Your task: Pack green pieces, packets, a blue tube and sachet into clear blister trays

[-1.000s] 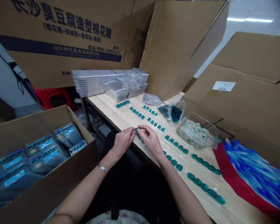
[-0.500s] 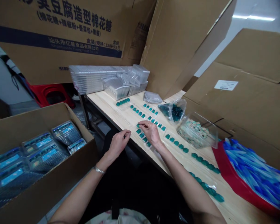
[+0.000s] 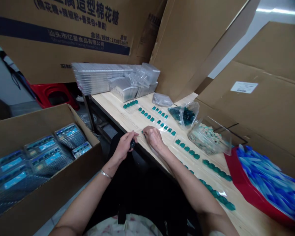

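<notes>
My left hand (image 3: 123,146) is at the near edge of the light wooden table (image 3: 135,122), its fingers shut on a small dark piece (image 3: 132,143). The piece is mostly hidden by the fingers. My right hand (image 3: 153,137) rests curled on the tabletop, its fingertips at the end of a row of small teal pieces (image 3: 159,122) laid on transparent strips. Further rows of teal pieces (image 3: 187,148) run along the table to the right. The palm and forearm of my right hand cover part of the rows.
A plastic bag of dark teal pieces (image 3: 184,114) and a bag of mixed pale pieces (image 3: 208,139) stand on the table. Behind them are stacked transparent trays (image 3: 100,78). To the left is an open cardboard box (image 3: 39,131) of packaged trays; to the right, a red tub (image 3: 245,186) of blue items.
My hands were together pinching at a teal piece. They have moved apart, and my left hand has drawn back toward the table edge with the dark piece. The view has tilted slightly.
</notes>
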A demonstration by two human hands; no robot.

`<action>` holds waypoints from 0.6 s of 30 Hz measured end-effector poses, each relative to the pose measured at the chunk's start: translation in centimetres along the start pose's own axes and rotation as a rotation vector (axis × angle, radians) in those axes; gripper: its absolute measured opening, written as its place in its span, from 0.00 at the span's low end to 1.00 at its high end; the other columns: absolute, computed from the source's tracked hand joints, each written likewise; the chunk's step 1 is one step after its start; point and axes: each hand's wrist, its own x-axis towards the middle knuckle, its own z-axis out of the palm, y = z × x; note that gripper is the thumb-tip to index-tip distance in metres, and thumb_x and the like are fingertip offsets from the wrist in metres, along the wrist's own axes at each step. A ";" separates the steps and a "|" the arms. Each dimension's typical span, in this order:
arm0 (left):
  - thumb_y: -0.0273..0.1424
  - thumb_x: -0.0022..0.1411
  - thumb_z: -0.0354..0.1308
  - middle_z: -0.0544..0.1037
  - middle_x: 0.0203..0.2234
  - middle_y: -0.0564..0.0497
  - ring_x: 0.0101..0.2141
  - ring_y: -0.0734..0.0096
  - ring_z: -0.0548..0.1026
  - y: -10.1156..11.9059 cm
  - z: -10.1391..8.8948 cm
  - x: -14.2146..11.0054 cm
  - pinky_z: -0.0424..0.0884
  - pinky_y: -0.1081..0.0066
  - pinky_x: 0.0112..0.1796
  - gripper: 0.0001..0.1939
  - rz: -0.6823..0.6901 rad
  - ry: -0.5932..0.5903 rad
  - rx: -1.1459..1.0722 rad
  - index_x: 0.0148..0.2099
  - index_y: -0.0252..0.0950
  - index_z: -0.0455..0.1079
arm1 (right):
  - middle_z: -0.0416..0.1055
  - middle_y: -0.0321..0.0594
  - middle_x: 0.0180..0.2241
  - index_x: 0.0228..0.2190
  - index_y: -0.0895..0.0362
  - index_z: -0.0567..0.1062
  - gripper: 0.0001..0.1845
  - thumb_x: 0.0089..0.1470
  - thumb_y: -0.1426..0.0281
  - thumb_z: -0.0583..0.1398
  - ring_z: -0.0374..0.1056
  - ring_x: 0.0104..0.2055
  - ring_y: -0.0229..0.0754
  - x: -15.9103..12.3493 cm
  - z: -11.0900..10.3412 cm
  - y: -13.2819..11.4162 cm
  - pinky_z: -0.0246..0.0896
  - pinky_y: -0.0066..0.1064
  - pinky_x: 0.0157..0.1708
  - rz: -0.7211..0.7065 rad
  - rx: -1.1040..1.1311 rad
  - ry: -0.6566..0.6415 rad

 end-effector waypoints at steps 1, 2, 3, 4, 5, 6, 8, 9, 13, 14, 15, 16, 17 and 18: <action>0.45 0.57 0.54 0.67 0.22 0.54 0.16 0.82 0.58 0.3 0.1 0.1 0.46 0.80 0.15 0.19 -0.044 -0.016 -0.156 0.39 0.32 0.70 | 0.74 0.44 0.28 0.22 0.58 0.75 0.12 0.52 0.78 0.55 0.70 0.34 0.42 0.1 -0.1 0.0 0.63 0.29 0.34 -0.004 0.002 0.002; 0.43 0.56 0.55 0.67 0.23 0.54 0.16 0.84 0.57 0.5 0.1 0.2 0.45 0.80 0.15 0.19 -0.076 -0.032 -0.285 0.39 0.32 0.70 | 0.75 0.44 0.29 0.24 0.58 0.76 0.11 0.51 0.77 0.56 0.70 0.35 0.42 0.0 -0.2 0.1 0.63 0.30 0.36 -0.009 0.026 0.018; 0.42 0.55 0.57 0.67 0.23 0.54 0.17 0.84 0.57 0.8 0.2 0.3 0.45 0.81 0.15 0.18 -0.098 -0.043 -0.385 0.39 0.31 0.70 | 0.75 0.44 0.31 0.26 0.58 0.76 0.09 0.51 0.76 0.56 0.70 0.36 0.43 -0.1 -0.5 0.0 0.63 0.31 0.38 -0.016 0.073 0.046; 0.40 0.54 0.58 0.67 0.24 0.53 0.17 0.85 0.58 1.0 0.2 0.4 0.45 0.81 0.15 0.17 -0.114 -0.042 -0.455 0.38 0.30 0.69 | 0.75 0.44 0.33 0.29 0.58 0.77 0.08 0.51 0.75 0.57 0.70 0.37 0.43 -0.3 -0.7 -0.1 0.63 0.32 0.39 -0.021 0.141 0.077; 0.39 0.54 0.59 0.67 0.24 0.53 0.17 0.85 0.58 1.1 0.2 0.6 0.46 0.81 0.15 0.16 -0.124 -0.033 -0.498 0.38 0.30 0.69 | 0.74 0.44 0.34 0.31 0.58 0.76 0.07 0.51 0.74 0.57 0.70 0.38 0.43 -0.5 -1.0 -0.3 0.64 0.33 0.40 -0.020 0.220 0.108; 0.38 0.53 0.60 0.67 0.24 0.53 0.17 0.85 0.58 1.2 0.3 0.7 0.46 0.81 0.15 0.15 -0.123 -0.018 -0.518 0.37 0.30 0.69 | 0.74 0.44 0.34 0.33 0.57 0.76 0.07 0.52 0.72 0.58 0.69 0.37 0.42 -0.8 -1.4 -0.7 0.64 0.33 0.39 -0.012 0.304 0.131; 0.37 0.53 0.60 0.68 0.24 0.52 0.17 0.85 0.59 1.4 0.6 0.8 0.46 0.81 0.15 0.14 -0.104 0.003 -0.517 0.37 0.30 0.69 | 0.73 0.42 0.33 0.35 0.57 0.76 0.08 0.52 0.69 0.58 0.69 0.34 0.40 -1.5 -2.1 -1.8 0.65 0.32 0.36 0.005 0.443 0.143; 0.37 0.53 0.60 0.68 0.24 0.52 0.17 0.85 0.59 1.4 0.8 0.8 0.47 0.81 0.15 0.14 -0.090 0.009 -0.507 0.37 0.31 0.69 | 0.72 0.41 0.33 0.35 0.56 0.76 0.09 0.51 0.69 0.59 0.68 0.33 0.39 -1.8 -2.4 -2.5 0.66 0.31 0.35 0.005 0.481 0.138; 0.39 0.55 0.58 0.68 0.23 0.53 0.16 0.84 0.60 1.4 1.7 0.7 0.49 0.80 0.15 0.14 -0.019 0.028 -0.416 0.36 0.31 0.68 | 0.70 0.40 0.34 0.38 0.55 0.76 0.12 0.50 0.71 0.59 0.67 0.33 0.38 -2.4 -3.0 -4.4 0.65 0.31 0.36 -0.037 0.495 0.107; 0.40 0.55 0.57 0.67 0.22 0.54 0.16 0.83 0.60 1.4 1.8 0.6 0.49 0.80 0.15 0.15 0.008 0.037 -0.378 0.37 0.31 0.68 | 0.69 0.40 0.34 0.38 0.55 0.76 0.12 0.51 0.72 0.58 0.66 0.33 0.37 -2.4 -2.9 -4.5 0.65 0.30 0.36 -0.036 0.503 0.104; 0.40 0.56 0.56 0.67 0.22 0.54 0.16 0.83 0.60 1.4 1.9 0.6 0.50 0.80 0.15 0.15 0.034 0.042 -0.338 0.37 0.32 0.68 | 0.69 0.41 0.34 0.38 0.56 0.77 0.11 0.51 0.72 0.58 0.66 0.33 0.37 -2.3 -2.9 -4.5 0.65 0.30 0.35 -0.026 0.515 0.104; 0.41 0.57 0.55 0.66 0.21 0.54 0.16 0.83 0.60 1.4 2.0 0.6 0.50 0.80 0.15 0.16 0.056 0.045 -0.300 0.37 0.32 0.68 | 0.69 0.41 0.34 0.37 0.56 0.77 0.11 0.52 0.71 0.57 0.66 0.32 0.37 -2.3 -2.8 -4.4 0.65 0.30 0.34 -0.007 0.527 0.108; 0.42 0.57 0.55 0.66 0.22 0.54 0.16 0.83 0.59 1.4 2.0 0.5 0.51 0.79 0.15 0.16 0.071 0.045 -0.265 0.38 0.32 0.68 | 0.68 0.41 0.34 0.37 0.56 0.77 0.10 0.52 0.71 0.58 0.66 0.32 0.37 -2.2 -2.7 -4.3 0.65 0.30 0.33 0.013 0.538 0.114; 0.42 0.57 0.54 0.66 0.22 0.54 0.16 0.83 0.59 1.5 2.0 0.5 0.51 0.79 0.15 0.17 0.079 0.042 -0.233 0.38 0.32 0.68 | 0.67 0.41 0.34 0.36 0.56 0.77 0.10 0.51 0.70 0.58 0.65 0.32 0.37 -2.2 -2.6 -4.1 0.65 0.29 0.32 0.031 0.546 0.121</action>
